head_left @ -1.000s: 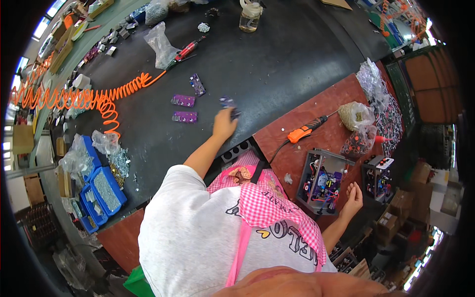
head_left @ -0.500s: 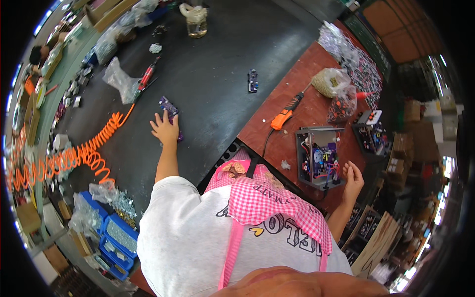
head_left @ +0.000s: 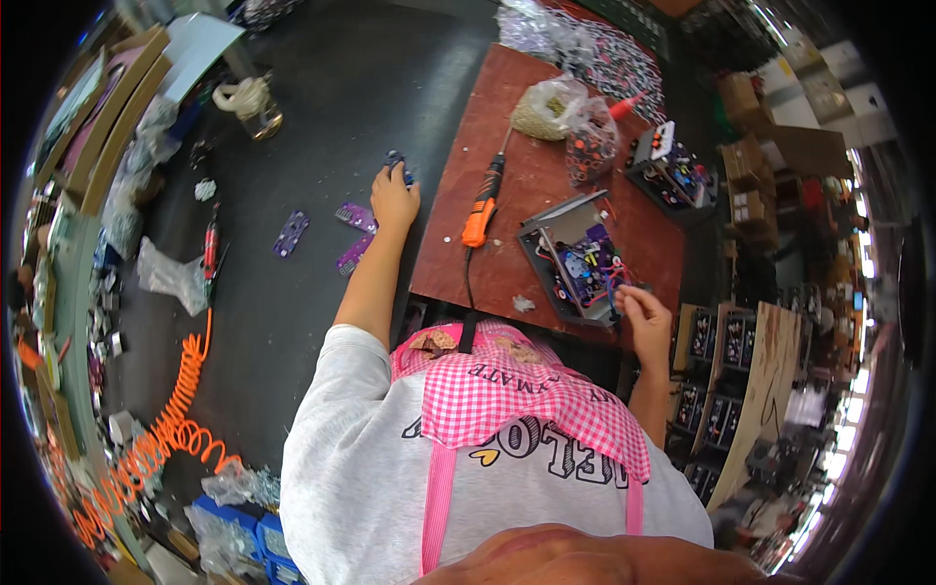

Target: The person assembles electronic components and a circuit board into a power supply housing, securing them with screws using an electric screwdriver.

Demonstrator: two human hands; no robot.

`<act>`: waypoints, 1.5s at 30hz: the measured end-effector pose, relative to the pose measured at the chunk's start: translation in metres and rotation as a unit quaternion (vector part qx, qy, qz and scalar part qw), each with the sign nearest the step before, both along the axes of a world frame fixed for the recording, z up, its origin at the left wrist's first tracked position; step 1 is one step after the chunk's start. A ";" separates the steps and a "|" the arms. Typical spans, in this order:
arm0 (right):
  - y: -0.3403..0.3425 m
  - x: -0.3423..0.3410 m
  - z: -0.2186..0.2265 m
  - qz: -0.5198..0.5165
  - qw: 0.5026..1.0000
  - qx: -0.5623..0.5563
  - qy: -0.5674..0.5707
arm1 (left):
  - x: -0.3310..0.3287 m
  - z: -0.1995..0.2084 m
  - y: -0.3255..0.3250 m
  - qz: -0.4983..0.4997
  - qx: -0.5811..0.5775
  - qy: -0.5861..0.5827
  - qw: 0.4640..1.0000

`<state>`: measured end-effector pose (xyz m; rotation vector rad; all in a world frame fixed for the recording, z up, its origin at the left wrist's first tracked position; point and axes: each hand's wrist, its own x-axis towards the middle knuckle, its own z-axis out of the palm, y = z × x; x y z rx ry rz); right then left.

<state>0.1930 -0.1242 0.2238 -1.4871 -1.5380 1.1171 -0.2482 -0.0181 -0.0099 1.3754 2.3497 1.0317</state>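
Observation:
My left hand (head_left: pixel 396 202) reaches out over the black table, fingers closed on a small dark circuit board (head_left: pixel 394 160) near the red board's edge. The hand covers part of it. Several purple circuit boards lie nearby: one (head_left: pixel 292 234) stands apart, and two more (head_left: pixel 357 216) (head_left: pixel 354 254) rest beside my left forearm. On the right, my right hand (head_left: pixel 645 318) has its fingers bent together at the near corner of an open grey metal case (head_left: pixel 575 255) full of wires and electronics. Thin coloured wires run close to its fingertips; what they pinch is too small to make out.
An orange-and-black power screwdriver (head_left: pixel 482 210) lies on the red board (head_left: pixel 444 255). Behind are bags of small parts (head_left: pixel 551 107) and a second case (head_left: pixel 673 175). A red screwdriver (head_left: pixel 211 249) on a coiled orange hose (head_left: pixel 180 390) and a jar (head_left: pixel 259 117) stand left.
My left hand has gone from the purple boards rightward and forward to the dark circuit board. My right hand has come in to the case's corner. The case sits turned, and the view has swung right.

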 end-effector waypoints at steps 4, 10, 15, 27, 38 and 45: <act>-0.033 -0.007 -0.005 0.019 0.999 -0.014 -0.027 | 0.017 -0.008 0.026 0.070 -0.068 0.107 0.989; -0.052 -0.033 -0.012 -0.019 0.996 -0.078 0.031 | -0.005 -0.029 0.019 0.017 -0.081 0.015 0.996; -0.025 -0.080 -0.065 0.173 0.983 -0.051 0.019 | -0.013 -0.027 -0.002 0.007 0.044 -0.107 0.993; 0.113 -0.236 -0.190 -0.008 0.942 -0.043 -0.333 | -0.011 0.016 -0.103 -0.003 0.017 -0.266 0.964; 0.051 -0.174 -0.158 0.102 0.961 -0.155 0.206 | -0.027 0.030 -0.009 -0.198 -0.007 0.025 0.980; -0.033 -0.086 -0.056 0.206 0.957 -0.125 0.164 | -0.045 0.001 0.069 -0.330 -0.094 0.280 0.897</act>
